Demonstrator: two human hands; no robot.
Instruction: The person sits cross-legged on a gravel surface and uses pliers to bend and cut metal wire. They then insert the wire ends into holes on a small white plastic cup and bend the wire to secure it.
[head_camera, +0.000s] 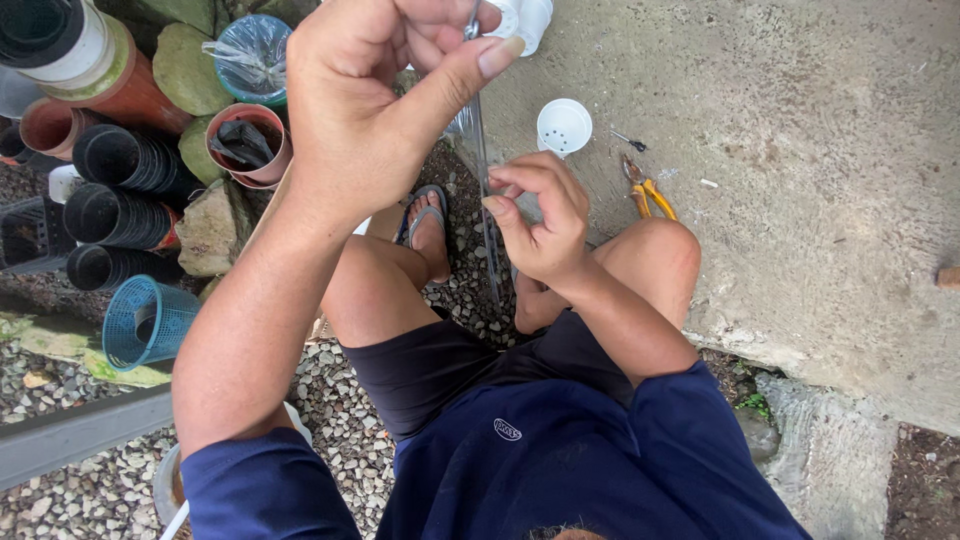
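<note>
1. Thin metal wire (484, 180) runs upright between both hands, centre frame.
2. Left hand (370, 110) pinches its top end; right hand (540, 215) pinches it lower down.
3. White perforated pot (564, 126) and yellow-handled pliers (648, 190) lie on concrete slab (820, 200), right.
4. Gravel (340, 420) underfoot; stacked black pots (120, 190) and blue basket (145, 322) left.

Outdoor garden potting corner, stacked black plastic pots (118, 190) left of a concrete slab (800, 150), gravel ground (340, 400) beside it, mossy stones (185, 70) behind the pots
</note>
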